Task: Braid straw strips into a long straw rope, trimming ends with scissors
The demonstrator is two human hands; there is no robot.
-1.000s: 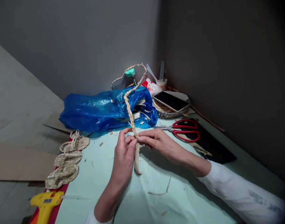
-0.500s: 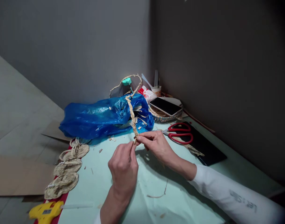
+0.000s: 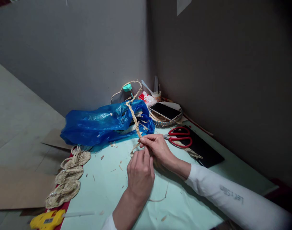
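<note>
1. The right hand [image 3: 156, 147] is closed in a pinch on the lower end of the braided straw cord [image 3: 134, 118], fingertips pressed together around it
2. The left hand [image 3: 140, 172] lies just beside the right hand, back towards the camera, fingers curled at the loose strand ends below the pinch; how tightly it grips them cannot be told
3. The braided straw cord rises from the pinch, passes over the blue plastic bag [image 3: 100, 121] and loops up to a green-headed pin [image 3: 127, 88] near the wall corner
4. The blue plastic bag lies open-mouthed behind the hands, with pale straw strips showing in its mouth
5. To the right of the bag stands a shallow woven basket [image 3: 168, 122] with a phone [image 3: 165, 111] lying flat across its top
6. Red-handled scissors [image 3: 179, 137] lie just in front of the basket, partly on a black mat [image 3: 205, 150]
7. Behind the bag, in the corner, a small cup [image 3: 157, 95] holds upright sticks
8. Left of the bag, coiled straw rounds [image 3: 69, 172] run along the counter [image 3: 107, 191] edge, with a yellow glue gun [image 3: 46, 218] at their near end
9. Bare counter with scattered straw scraps lies in front of the bag, around the hands
</note>
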